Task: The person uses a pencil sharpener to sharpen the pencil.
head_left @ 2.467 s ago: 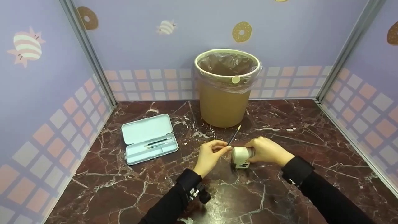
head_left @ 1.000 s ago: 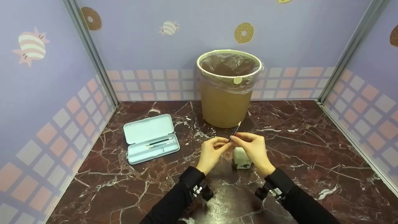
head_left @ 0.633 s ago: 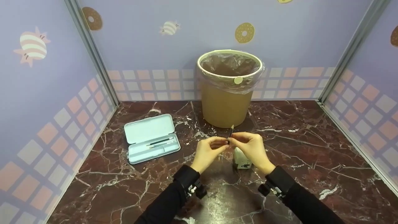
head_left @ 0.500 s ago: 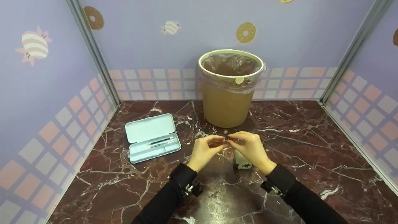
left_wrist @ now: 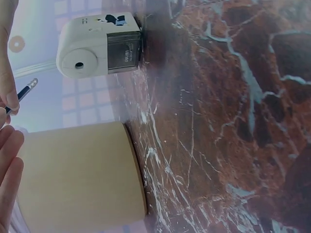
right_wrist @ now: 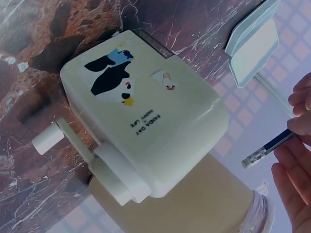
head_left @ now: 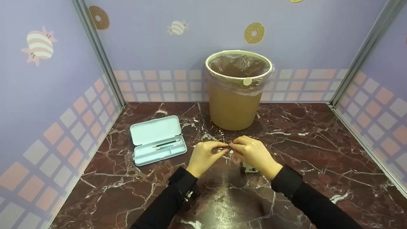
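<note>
A dark pencil (right_wrist: 278, 141) with a silver ferrule and eraser end spans the fingertips of both hands. My left hand (head_left: 202, 157) pinches it from the left, thumb and fingers bent. From the other side, my right hand (head_left: 256, 156) grips it with fingers curled. The eraser end sticks out past the fingers in both wrist views; the pointed tip is hidden. Below the right hand stands a cream crank pencil sharpener (right_wrist: 165, 111) with panda pictures, mostly covered in the head view. Its round pencil hole (left_wrist: 79, 65) and dark shavings drawer (left_wrist: 124, 51) face the left wrist camera.
Left of the hands lies an open light-blue pencil case (head_left: 155, 128), with pencils (head_left: 167, 143) in its tray. A tall tan bin (head_left: 233, 111) with a plastic liner stands behind. Patterned panels (head_left: 159, 47) enclose the marbled table (head_left: 302, 152) at the back and sides.
My right hand has left the sharpener and joined the left hand at the pencil. The pencil, earlier pointing away with its tip showing, has been turned and lies flat between the hands.
</note>
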Demonstrator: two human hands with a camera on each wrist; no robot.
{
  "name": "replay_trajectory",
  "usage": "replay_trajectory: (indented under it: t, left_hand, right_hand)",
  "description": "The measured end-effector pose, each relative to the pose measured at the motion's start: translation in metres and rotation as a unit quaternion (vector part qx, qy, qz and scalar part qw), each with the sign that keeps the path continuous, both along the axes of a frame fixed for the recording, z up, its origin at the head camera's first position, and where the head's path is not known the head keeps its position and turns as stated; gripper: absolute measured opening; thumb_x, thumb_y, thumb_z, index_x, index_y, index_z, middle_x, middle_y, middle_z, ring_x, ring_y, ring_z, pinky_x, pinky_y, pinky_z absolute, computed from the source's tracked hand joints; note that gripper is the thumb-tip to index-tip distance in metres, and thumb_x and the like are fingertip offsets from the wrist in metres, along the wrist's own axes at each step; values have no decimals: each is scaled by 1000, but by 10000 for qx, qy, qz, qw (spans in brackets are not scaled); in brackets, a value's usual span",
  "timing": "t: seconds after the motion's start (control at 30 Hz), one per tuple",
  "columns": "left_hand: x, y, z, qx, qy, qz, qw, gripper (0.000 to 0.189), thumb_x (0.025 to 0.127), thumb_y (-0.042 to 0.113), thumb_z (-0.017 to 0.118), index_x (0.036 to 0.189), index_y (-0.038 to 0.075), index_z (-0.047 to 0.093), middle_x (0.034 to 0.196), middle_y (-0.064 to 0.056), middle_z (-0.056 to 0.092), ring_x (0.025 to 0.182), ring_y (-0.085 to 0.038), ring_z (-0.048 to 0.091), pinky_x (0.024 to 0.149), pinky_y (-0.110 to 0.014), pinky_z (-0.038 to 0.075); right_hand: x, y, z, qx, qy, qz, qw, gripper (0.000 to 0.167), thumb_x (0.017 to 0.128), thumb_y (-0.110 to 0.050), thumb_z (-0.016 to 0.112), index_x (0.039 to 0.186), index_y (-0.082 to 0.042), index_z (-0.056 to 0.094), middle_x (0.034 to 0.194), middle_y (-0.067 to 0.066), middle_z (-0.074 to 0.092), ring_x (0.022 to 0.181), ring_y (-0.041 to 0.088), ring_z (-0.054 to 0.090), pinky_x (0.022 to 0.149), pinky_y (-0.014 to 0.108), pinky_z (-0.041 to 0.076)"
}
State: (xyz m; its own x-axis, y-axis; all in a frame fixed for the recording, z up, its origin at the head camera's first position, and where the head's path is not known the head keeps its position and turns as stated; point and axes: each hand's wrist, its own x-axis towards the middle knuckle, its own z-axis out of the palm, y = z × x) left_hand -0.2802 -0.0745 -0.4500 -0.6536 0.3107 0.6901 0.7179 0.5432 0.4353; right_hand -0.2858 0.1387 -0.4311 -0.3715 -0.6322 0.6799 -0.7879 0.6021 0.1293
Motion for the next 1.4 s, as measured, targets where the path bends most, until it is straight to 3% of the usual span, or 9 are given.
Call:
replay_trajectory:
  t: [0.1,0.43,0.67,0.83,0.97,1.13,1.3,1.4]
  left_hand:
    - [-1,-4,-2,74,56,-7,10000,15,86,16,81,100,9,82,96,-6,82,88,-17,79,80,-27,62]
    - [4,-24,-2,689,-382,-253,9966,15,85,8,80,100,6,81,94,-11,81,79,-21,79,72,-32,64]
    - [12,-41,-7,573,-653,-157,9961,16,84,7,81,99,5,80,95,-11,81,79,-20,78,72,-33,63]
    - [19,-64,-8,413,-979,95,9943,20,84,8,80,104,6,79,101,-11,81,85,-20,78,78,-28,62]
    - [23,-92,-6,359,-1349,410,9894,25,85,9,79,109,6,76,105,-13,79,90,-23,78,84,-29,62]
    - [28,-133,-3,118,-1613,1172,9798,38,81,14,84,117,5,74,111,-15,78,100,-29,77,93,-40,60]
    - [28,-177,-3,-468,-1766,2050,9616,54,78,21,88,125,3,70,119,-20,75,108,-37,73,98,-51,57]
    - [26,-201,-4,-894,-1847,2420,9483,61,78,21,88,130,-2,66,125,-26,71,113,-44,70,99,-55,55]
  right_hand:
    - [-1,-3,-1,-28,-2,83,10000,30,74,-12,89,102,-6,80,95,5,74,84,20,69,71,30,60]
    - [-7,-1,-7,-338,-293,153,9989,27,80,-8,85,106,-6,80,98,7,76,88,21,73,74,32,61]
    - [-13,-12,-14,-215,-197,401,9988,25,78,-6,85,103,-7,81,96,6,76,86,20,73,74,30,62]
    - [-20,-29,-20,-122,-246,510,9983,20,81,-10,84,100,-7,81,93,5,75,84,19,72,74,29,61]
    - [-26,-46,-20,-4,-553,460,9974,18,84,-12,81,101,-8,81,95,6,76,88,20,73,77,31,61]
    - [-37,-69,-19,264,-909,374,9948,15,88,-10,77,103,-9,80,95,5,75,87,21,73,77,33,61]
    - [-51,-96,-20,504,-1035,222,9931,7,90,-12,75,95,-11,80,89,4,72,81,21,71,71,35,61]
    - [-60,-113,-21,634,-1219,149,9904,7,91,-12,73,93,-12,79,90,4,73,81,22,72,72,35,61]
